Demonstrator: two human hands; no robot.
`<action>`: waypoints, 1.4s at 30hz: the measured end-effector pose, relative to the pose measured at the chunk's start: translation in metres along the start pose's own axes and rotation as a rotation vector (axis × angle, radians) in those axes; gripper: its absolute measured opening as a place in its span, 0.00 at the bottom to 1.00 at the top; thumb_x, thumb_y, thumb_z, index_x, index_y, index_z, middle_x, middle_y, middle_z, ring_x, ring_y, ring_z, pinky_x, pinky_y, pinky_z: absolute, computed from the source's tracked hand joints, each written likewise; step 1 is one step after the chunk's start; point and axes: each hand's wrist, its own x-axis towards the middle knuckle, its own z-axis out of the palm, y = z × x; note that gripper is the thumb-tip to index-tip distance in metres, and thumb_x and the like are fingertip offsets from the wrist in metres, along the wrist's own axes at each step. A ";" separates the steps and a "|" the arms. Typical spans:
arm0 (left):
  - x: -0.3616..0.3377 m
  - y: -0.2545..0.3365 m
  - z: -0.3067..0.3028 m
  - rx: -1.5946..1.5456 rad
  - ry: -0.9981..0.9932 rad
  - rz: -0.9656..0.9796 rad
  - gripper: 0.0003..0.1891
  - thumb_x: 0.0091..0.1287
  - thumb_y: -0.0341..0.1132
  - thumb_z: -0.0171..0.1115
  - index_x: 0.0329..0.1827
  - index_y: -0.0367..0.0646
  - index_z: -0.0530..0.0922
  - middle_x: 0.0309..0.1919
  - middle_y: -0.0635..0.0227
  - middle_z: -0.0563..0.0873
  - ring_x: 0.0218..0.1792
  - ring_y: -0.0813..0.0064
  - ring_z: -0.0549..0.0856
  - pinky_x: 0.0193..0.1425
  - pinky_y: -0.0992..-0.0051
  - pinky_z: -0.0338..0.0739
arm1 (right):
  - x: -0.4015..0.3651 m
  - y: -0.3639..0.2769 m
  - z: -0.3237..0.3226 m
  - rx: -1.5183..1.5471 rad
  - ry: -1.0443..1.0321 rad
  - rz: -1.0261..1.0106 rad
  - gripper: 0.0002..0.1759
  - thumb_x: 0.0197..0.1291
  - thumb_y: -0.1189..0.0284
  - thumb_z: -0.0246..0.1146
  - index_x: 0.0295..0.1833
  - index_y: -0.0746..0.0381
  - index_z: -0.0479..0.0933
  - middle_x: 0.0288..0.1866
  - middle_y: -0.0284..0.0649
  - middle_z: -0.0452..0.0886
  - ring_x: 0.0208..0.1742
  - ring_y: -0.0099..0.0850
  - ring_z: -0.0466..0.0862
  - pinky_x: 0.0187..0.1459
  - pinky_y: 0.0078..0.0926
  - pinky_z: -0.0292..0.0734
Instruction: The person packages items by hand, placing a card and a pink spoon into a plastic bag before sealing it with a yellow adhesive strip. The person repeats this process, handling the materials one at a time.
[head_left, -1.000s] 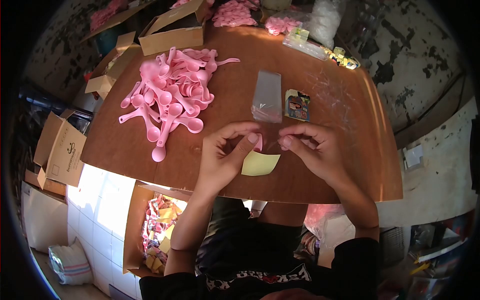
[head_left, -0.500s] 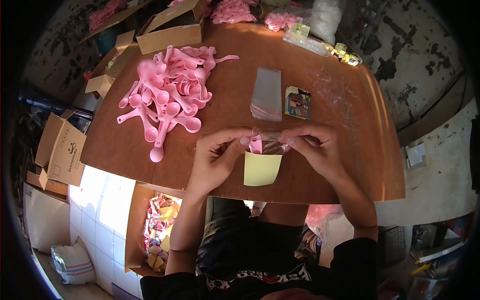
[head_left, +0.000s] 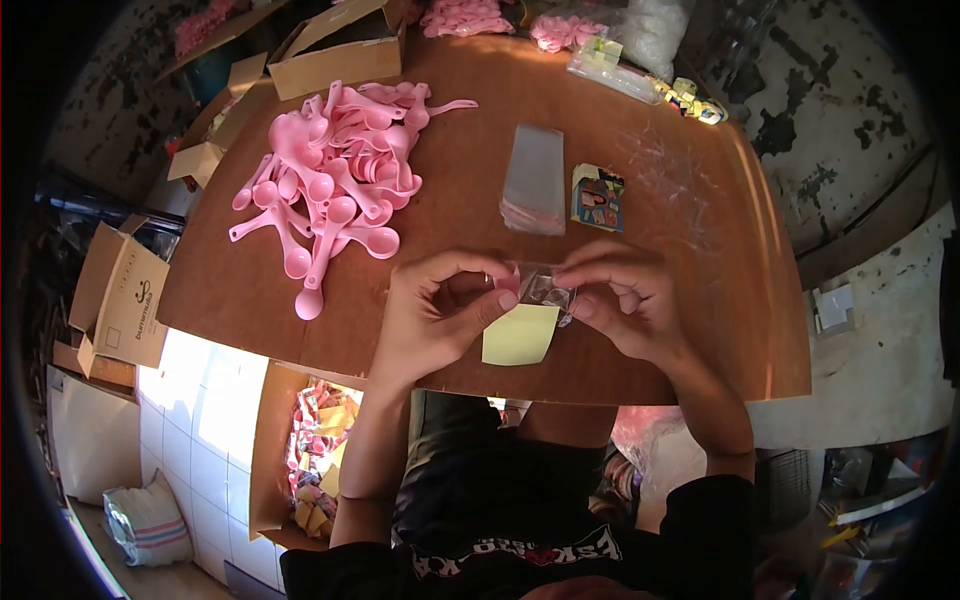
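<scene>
A small clear plastic bag [head_left: 545, 290] is pinched at its top between my two hands, near the table's front edge. Inside hangs a plain yellow card [head_left: 520, 338], with part of a pink measuring spoon [head_left: 508, 280] showing above it. My left hand [head_left: 432, 312] grips the bag's left upper corner, thumb against fingers. On the right upper corner, the fingers of my right hand [head_left: 628, 298] are closed too. Beyond the hands lie a stack of clear bags [head_left: 534, 180] and a small pile of printed cards [head_left: 598, 198]. A heap of pink spoons [head_left: 340, 170] lies to the left.
Cardboard boxes [head_left: 340, 62] stand at the back left of the brown table [head_left: 450, 170]. An open box [head_left: 275, 440] of packed items sits below the front edge. Plastic scraps [head_left: 670, 185] lie at the right, and bagged pink pieces [head_left: 465, 16] are at the back.
The top of the bag has been gathered lower and looks folded or crumpled. Both hands have their fingers curled closer around it; the view has shifted slightly.
</scene>
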 end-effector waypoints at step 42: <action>0.000 0.011 0.010 0.982 -0.187 0.051 0.31 0.58 0.28 0.64 0.66 0.43 0.64 0.55 0.52 0.76 0.55 0.50 0.76 0.60 0.58 0.69 | 0.037 0.026 -0.006 -0.726 -0.194 0.090 0.06 0.50 0.69 0.65 0.30 0.60 0.83 0.30 0.41 0.82 0.32 0.41 0.82 0.35 0.36 0.76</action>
